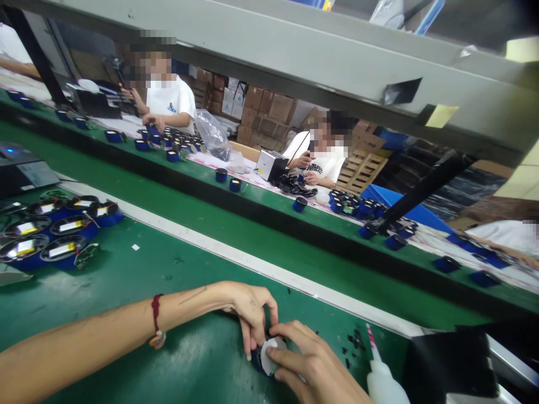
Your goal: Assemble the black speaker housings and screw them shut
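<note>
On the green work surface in front of me is a small dark blue round housing [256, 360], largely covered by my fingers. A thin white disc [266, 363] sits tilted at its near right side. My left hand [251, 308], with a dark red bracelet at the wrist, comes over from above and grips the housing with thumb and fingers. The fingers of my right hand [309, 356] curl around the white disc, one fingertip pressed on its face. Whether the disc touches the housing all round is hidden.
Several blue round housings with batteries and wires [67, 227] stand at the left. A white squeeze bottle [381, 381] with a red-marked nozzle and black scraps [356, 341] are at the right, beside a black box [452, 365]. A raised ledge [210, 247] crosses the bench; people work beyond.
</note>
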A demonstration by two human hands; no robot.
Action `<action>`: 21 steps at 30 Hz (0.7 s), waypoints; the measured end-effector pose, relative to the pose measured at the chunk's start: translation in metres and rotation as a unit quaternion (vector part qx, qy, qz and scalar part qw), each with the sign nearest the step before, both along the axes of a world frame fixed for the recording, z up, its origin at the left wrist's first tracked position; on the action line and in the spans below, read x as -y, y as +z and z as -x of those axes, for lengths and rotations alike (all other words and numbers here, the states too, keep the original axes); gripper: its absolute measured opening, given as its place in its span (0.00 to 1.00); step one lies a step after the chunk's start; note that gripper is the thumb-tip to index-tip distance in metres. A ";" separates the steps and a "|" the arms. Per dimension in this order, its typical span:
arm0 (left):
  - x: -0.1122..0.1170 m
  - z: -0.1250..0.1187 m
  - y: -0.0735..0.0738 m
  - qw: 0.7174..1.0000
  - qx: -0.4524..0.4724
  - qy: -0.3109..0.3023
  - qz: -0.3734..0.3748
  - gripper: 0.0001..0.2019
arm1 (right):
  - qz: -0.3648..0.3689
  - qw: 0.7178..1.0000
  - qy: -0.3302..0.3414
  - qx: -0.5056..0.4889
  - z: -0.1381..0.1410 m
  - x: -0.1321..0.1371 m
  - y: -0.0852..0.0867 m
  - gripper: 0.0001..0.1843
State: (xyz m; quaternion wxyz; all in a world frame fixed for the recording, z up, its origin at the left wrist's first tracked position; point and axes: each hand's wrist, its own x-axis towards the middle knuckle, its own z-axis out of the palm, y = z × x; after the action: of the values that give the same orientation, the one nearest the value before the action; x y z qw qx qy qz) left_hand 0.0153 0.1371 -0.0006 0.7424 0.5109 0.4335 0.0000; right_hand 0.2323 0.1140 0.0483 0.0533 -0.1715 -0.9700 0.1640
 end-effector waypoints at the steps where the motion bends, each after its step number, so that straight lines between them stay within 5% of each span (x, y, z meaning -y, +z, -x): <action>1: 0.000 0.001 -0.002 1.000 0.009 0.001 -0.001 0.15 | 0.005 1.000 -0.004 0.004 0.001 0.000 0.000 0.16; 11: 0.014 0.009 -0.015 0.995 0.067 0.073 -0.027 0.09 | 0.017 1.000 -0.001 0.026 0.007 -0.002 -0.002 0.14; 21: 0.070 0.016 0.006 0.974 0.097 0.193 -0.060 0.20 | 0.009 1.000 0.000 -0.019 0.002 0.003 -0.006 0.14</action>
State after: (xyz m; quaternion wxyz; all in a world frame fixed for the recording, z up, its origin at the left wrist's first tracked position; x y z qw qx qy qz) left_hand -0.0009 0.0675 0.0051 0.7348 0.4586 0.4489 0.2194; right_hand 0.2302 0.1106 0.0424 0.0700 -0.1691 -0.9672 0.1762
